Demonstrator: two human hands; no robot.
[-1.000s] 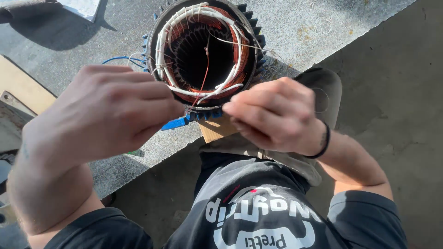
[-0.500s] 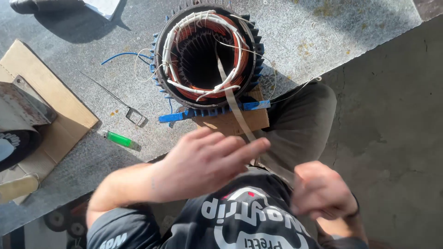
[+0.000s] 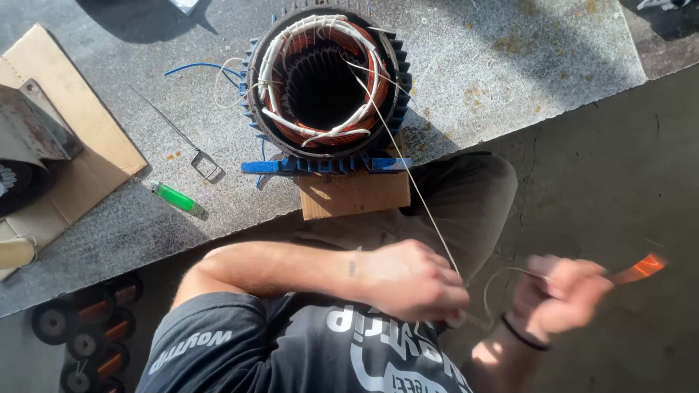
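Observation:
A motor stator with copper windings and white lacing sits in a blue finned housing on the stone bench, propped on a cardboard block. A thin white cord runs taut from the winding's rim down to my left hand, which is closed on it above my lap. To the right, my right hand, blurred and wearing a black wristband, grips the cord's looped end and a thin orange strip that sticks out to the right.
A green lighter and a long wire hook tool lie left of the stator. A cardboard sheet and a dark metal part lie at the far left. Wire spools stand on the floor below the bench edge.
Both hands left the stator rim and drew back toward my body, pulling the cord out taut. My right hand swung out to the right with the orange strip.

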